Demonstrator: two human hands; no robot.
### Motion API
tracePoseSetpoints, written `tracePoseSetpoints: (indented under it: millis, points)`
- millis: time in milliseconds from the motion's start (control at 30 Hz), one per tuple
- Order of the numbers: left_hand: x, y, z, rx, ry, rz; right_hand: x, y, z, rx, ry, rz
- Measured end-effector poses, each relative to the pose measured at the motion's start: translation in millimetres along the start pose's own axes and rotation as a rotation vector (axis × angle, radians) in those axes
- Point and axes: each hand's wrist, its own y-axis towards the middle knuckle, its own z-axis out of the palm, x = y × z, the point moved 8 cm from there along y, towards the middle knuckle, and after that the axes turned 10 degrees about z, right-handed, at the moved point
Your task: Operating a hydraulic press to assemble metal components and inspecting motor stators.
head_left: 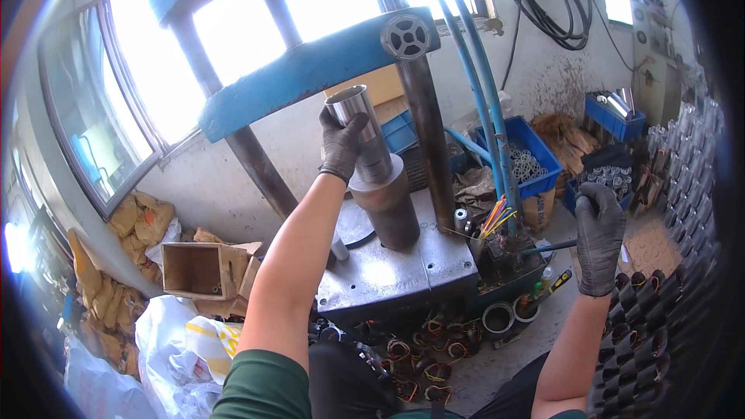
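My left hand [341,143], in a dark glove, is wrapped round a shiny metal cylinder [358,105] with an open top. The cylinder stands upright on a thick, stepped metal fixture [388,209], on the press table [388,275]. Off to the right, my gloved right hand [600,240] is raised with its fingers curled. A dark lever [551,247] runs up to this hand's edge; whether the fingers hold it is hidden.
Around the table stand the press's columns [427,132], below a blue crossbeam [318,70]. A blue crate [535,174] holds metal rings. Stacked dark cylindrical parts [683,209] line the right side. Wound coils [434,372] lie near my legs; a wooden box [194,270] sits left.
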Motion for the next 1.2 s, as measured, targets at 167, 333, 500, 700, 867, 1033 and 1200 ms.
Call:
tracePoseSetpoints:
  millis: [167,333,500,700,867,1033,1200]
  points:
    - [10.4,-1.3,-5.3,-0.016,0.005,-0.019,18.4,-7.8,3.9,0.163,-0.021,0.013]
    - [22.2,2.2,-9.1,0.013,0.084,0.047,25.3,-11.8,4.9,0.213,-0.071,-0.013]
    - [34.1,-16.0,-6.6,-0.028,0.151,0.157,28.6,-17.3,3.8,0.308,-0.103,-0.025]
    - [42.3,-48.1,-5.3,-0.024,0.145,0.018,38.4,-42.7,-1.8,0.523,-0.472,-0.147]
    - [33.2,-54.5,-9.2,-0.060,0.149,-0.078,18.7,-103.1,-7.1,0.980,-0.818,-0.379]
    - [25.9,-59.4,-14.8,-0.096,0.122,-0.099,-16.8,-161.9,-27.5,1.271,-0.801,-0.370]
    - [23.0,-57.1,-13.1,-0.036,0.144,-0.086,-25.9,-195.4,-33.8,1.156,-0.829,-0.356]
